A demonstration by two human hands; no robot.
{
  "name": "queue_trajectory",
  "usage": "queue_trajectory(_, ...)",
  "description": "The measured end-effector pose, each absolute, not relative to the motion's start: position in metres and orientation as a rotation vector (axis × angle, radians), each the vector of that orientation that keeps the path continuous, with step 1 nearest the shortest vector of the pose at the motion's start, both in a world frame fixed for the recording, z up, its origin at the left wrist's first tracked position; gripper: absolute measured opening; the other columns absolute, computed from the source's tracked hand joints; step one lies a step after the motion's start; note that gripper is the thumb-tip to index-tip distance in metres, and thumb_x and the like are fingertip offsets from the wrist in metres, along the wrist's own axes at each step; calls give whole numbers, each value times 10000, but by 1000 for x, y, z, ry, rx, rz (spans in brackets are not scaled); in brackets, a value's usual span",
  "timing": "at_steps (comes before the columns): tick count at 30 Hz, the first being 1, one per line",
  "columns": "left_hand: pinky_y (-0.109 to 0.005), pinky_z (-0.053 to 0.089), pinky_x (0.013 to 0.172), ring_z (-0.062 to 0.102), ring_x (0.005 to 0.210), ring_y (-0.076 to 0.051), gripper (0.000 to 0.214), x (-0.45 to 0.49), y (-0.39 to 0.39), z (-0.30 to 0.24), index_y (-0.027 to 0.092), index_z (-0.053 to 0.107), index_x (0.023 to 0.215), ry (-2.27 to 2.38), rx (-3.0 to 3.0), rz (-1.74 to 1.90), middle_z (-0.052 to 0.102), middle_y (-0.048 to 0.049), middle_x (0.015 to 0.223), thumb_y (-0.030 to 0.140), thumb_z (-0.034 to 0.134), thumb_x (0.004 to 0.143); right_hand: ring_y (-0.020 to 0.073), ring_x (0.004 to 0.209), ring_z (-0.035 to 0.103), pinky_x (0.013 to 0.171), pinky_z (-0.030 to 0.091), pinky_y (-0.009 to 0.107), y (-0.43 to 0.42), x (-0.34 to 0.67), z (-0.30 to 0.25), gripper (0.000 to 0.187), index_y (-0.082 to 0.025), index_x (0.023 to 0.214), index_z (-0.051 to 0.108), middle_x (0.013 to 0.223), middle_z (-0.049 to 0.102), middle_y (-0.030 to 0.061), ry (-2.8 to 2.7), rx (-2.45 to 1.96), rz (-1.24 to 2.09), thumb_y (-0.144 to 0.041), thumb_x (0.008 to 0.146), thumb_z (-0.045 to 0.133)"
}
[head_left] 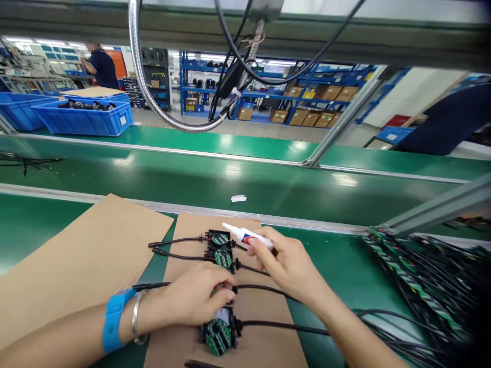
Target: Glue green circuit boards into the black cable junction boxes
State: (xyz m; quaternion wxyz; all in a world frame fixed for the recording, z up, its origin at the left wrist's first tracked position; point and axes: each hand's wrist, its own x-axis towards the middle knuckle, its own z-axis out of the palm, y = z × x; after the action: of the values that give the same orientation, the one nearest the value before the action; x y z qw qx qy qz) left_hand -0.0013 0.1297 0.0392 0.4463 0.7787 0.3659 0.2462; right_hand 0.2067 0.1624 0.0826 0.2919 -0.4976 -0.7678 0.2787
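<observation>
Blue shelving [264, 95] spans the back of the room, with cardboard boxes [310, 118] on its lower levels. Left of the shelving stands a dark rack [155, 76], and beyond that an orange panel [117, 62]; strip lights [19, 40] glow farther left of the shelving. Right of it rises a white wall [416, 94]. Grey floor [368, 135] lies before the shelving. Nearer than the shelving runs a glossy green worktop [176, 176], reflecting light, and a slanting metal post [341, 122] crosses the shelving's right part.
</observation>
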Motion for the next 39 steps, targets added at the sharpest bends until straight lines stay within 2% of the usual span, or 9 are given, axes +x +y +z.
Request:
queue_trajectory(2, -369, 460, 906, 593, 992, -237, 255, -14, 130, 33, 178, 660, 1086, 986, 2231, 580, 676, -92, 1078, 244, 485, 913, 112, 486, 452, 466, 318, 236, 185, 210, 87, 313, -182, 750, 620, 559, 554, -11, -2170, -1388, 717, -435, 895, 504)
queue_trajectory(4, -399, 428, 983, 538, 1118, -254, 309, -19, 132, 25, 185, 606, 1199, 1053, 2363, 555, 603, -97, 1258, 258, 468, 932, 107, 517, 430, 474, 289, 230, 208, 207, 86, 304, -173, 690, 620, 560, 531, -18, -2240, -1415, 728, -419, 853, 548)
queue_trajectory(6, -447, 404, 1016, 480, 1202, -283, 393, -20, 137, 16, 193, 514, 1322, 1136, 2437, 492, 499, -95, 1403, 311, 458, 951, 105, 547, 431, 495, 300, 222, 229, 201, 82, 277, -163, 702, 638, 585, 541, -22, -2268, -1409, 801, -399, 827, 564)
queue_trajectory(9, -467, 394, 1022, 436, 1258, -298, 479, -19, 143, 7, 187, 405, 1416, 1171, 2489, 410, 385, -98, 1500, 371, 421, 974, 96, 545, 415, 501, 310, 215, 255, 189, 77, 261, -157, 677, 616, 581, 523, -32, -2309, -1368, 915, -380, 803, 564)
queue_trajectory(12, -444, 368, 1047, 407, 1302, -280, 506, -19, 145, 2, 187, 353, 1450, 1140, 2505, 404, 320, -88, 1539, 397, 383, 990, 83, 512, 371, 472, 281, 208, 272, 178, 74, 249, -161, 622, 565, 544, 466, -47, -2422, -1346, 932, -357, 775, 574)
queue_trajectory(15, -440, 357, 1053, 394, 1321, -280, 526, -20, 146, -1, 176, 330, 1465, 1118, 2502, 395, 302, -79, 1548, 415, 355, 998, 81, 497, 368, 458, 269, 204, 284, 170, 72, 214, -159, 633, 586, 531, 468, -45, -2525, -1330, 921, -327, 765, 574)
queue_trajectory(24, -445, 359, 1042, 406, 1323, -294, 530, -18, 147, -5, 159, 352, 1458, 1116, 2503, 439, 350, -96, 1522, 425, 341, 1000, 79, 478, 356, 469, 264, 216, 289, 161, 69, 195, -162, 641, 635, 500, 478, -40, -2672, -1229, 875, -281, 769, 548)
queue_trajectory(39, -485, 393, 1048, 377, 1344, -335, 520, -18, 145, -7, 131, 403, 1421, 1137, 2488, 444, 382, -150, 1495, 414, 378, 986, 74, 465, 336, 449, 262, 215, 280, 165, 77, 228, -180, 585, 514, 493, 428, -51, -2737, -1187, 872, -291, 784, 515)
